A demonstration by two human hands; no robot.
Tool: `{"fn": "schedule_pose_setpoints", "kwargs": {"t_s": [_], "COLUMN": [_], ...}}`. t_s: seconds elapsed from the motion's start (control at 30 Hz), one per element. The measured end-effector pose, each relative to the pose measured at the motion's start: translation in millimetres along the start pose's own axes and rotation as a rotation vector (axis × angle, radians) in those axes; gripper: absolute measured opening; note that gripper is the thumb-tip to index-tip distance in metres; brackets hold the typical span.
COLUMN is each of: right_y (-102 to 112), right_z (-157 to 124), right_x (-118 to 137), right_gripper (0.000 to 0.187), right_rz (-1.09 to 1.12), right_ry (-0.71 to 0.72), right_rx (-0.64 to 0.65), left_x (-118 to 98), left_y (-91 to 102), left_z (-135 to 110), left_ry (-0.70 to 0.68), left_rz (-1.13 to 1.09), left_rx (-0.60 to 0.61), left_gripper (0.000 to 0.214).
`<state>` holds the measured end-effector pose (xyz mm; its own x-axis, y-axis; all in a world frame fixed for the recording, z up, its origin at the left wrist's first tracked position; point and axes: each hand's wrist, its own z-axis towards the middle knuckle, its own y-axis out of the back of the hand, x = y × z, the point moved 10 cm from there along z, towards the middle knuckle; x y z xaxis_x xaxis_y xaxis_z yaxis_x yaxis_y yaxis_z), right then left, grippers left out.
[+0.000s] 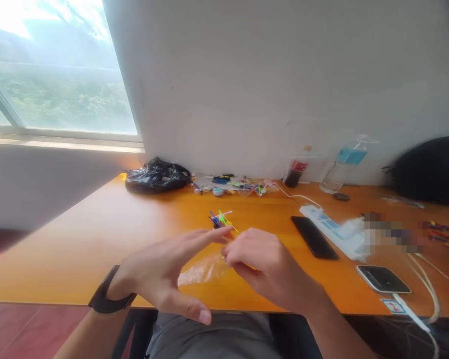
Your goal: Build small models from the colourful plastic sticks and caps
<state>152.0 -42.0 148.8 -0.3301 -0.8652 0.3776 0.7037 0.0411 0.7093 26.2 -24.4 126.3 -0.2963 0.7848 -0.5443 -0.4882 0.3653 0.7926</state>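
My left hand [168, 267], with a black band [112, 291] on its wrist, is held over the front of the table. Its thumb is spread wide from the outstretched fingers, and nothing shows in its grasp. To its right, my right hand [260, 254] has its fingers curled in, slightly blurred; whatever they may hold is hidden. Just beyond the fingertips lies a small cluster of colourful plastic arrow-shaped pieces [221, 218], blue, green, yellow and white, partly covered by the hands. A clear plastic bag [205, 269] lies flat on the table beneath and between both hands.
Along the wall are a black plastic bag [157, 175], assorted small items [235, 184], a cola bottle [296, 173] and a water bottle [344, 164]. On the right lie a black phone [314, 238], a white power strip [333, 230], a charging device [383, 279] and cables.
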Motion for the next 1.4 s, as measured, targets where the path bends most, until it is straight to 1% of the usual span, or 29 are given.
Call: {"fn": "schedule_pose_setpoints", "kwargs": {"t_s": [0.07, 0.17, 0.27, 0.33, 0.4, 0.47, 0.53, 0.57, 0.63, 0.73, 0.87, 1.0, 1.07, 1.1, 1.17, 1.2, 1.23, 1.27, 1.3, 1.4], "right_y": [-3.5, -2.8, -0.3, -1.2, -6.9, -18.1, -28.9, -32.2, -34.8, -35.7, -34.0, -22.4, -9.6, -1.0, 19.5, 27.1, 30.1, 27.4, 19.5, -24.8], "right_z": [-1.2, -4.6, -8.5, -10.7, -12.4, -13.6, -14.2, -14.1, -13.4, -16.1, -22.5, -22.2, -19.1, -16.8, -12.8, -12.9, -14.6, -16.1, -17.3, -23.0], "right_x": [5.3, 7.1, 2.4, -1.3, -3.8, -3.0, 2.0, 5.3, 11.6, 14.7, 10.0, 7.0, 2.8, -2.0, -23.9, -41.8, -61.4, -78.0, -92.2, -123.3], "right_gripper": [0.02, 0.021, 0.021, 0.018, 0.025, 0.029, 0.021, 0.018, 0.013, 0.015, 0.019, 0.019, 0.019, 0.019, 0.016, 0.015, 0.016, 0.018, 0.02, 0.029], "right_rz": [-0.003, 0.028, 0.025, 0.002, -0.022, -0.031, -0.027, -0.025, -0.024, -0.027, -0.053, 0.015, 0.092, 0.132, 0.185, 0.173, 0.123, 0.068, 0.018, -0.104], "right_ry": [0.037, 0.051, 0.003, -0.043, -0.089, -0.116, -0.118, -0.113, -0.101, -0.108, -0.122, -0.09, -0.064, -0.057, -0.109, -0.187, -0.28, -0.347, -0.394, -0.472], "right_rx": [0.023, 0.032, 0.038, 0.063, 0.132, 0.25, 0.364, 0.401, 0.434, 0.459, 0.459, 0.396, 0.318, 0.257, 0.067, -0.025, -0.086, -0.101, -0.077, 0.162], "left_x": [2.4, 11.1, 18.7, 22.4, 24.4, 25.1, 24.2, 23.1, 20.5, 20.2, 23.6, 32.1, 36.7, 39.4, 47.3, 52.8, 58.6, 63.9, 68.4, 76.2], "left_y": [-8.4, -13.9, -17.4, -20.1, -24.2, -28.0, -29.9, -30.0, -29.4, -27.3, -29.2, -33.4, -30.6, -27.4, -18.1, -13.0, -8.0, -3.7, 0.0, 6.5], "left_z": [5.4, 9.4, 11.4, 13.0, 14.6, 15.7, 15.9, 15.8, 15.0, 13.8, 15.0, 17.4, 17.4, 16.9, 14.6, 12.9, 10.9, 8.9, 7.1, 3.6], "left_ry": [-0.011, -0.014, -0.01, 0.003, 0.021, 0.039, 0.046, 0.042, 0.028, 0.028, 0.042, 0.072, 0.071, 0.069, 0.083, 0.104, 0.13, 0.154, 0.171, 0.179], "left_rz": [-0.038, -0.108, -0.169, -0.172, -0.151, -0.118, -0.085, -0.074, -0.058, -0.027, 0.017, 0.037, 0.041, 0.046, 0.068, 0.084, 0.101, 0.116, 0.129, 0.162], "left_rx": [0.018, 0.039, 0.065, 0.069, 0.075, 0.082, 0.081, 0.078, 0.072, 0.054, 0.042, 0.058, 0.049, 0.036, -0.009, -0.033, -0.058, -0.08, -0.099, -0.139], "left_gripper": [0.118, 0.115, 0.114, 0.111, 0.107, 0.104, 0.102, 0.102, 0.1, 0.101, 0.104, 0.098, 0.093, 0.091, 0.089, 0.087, 0.085, 0.083, 0.081, 0.072]}}
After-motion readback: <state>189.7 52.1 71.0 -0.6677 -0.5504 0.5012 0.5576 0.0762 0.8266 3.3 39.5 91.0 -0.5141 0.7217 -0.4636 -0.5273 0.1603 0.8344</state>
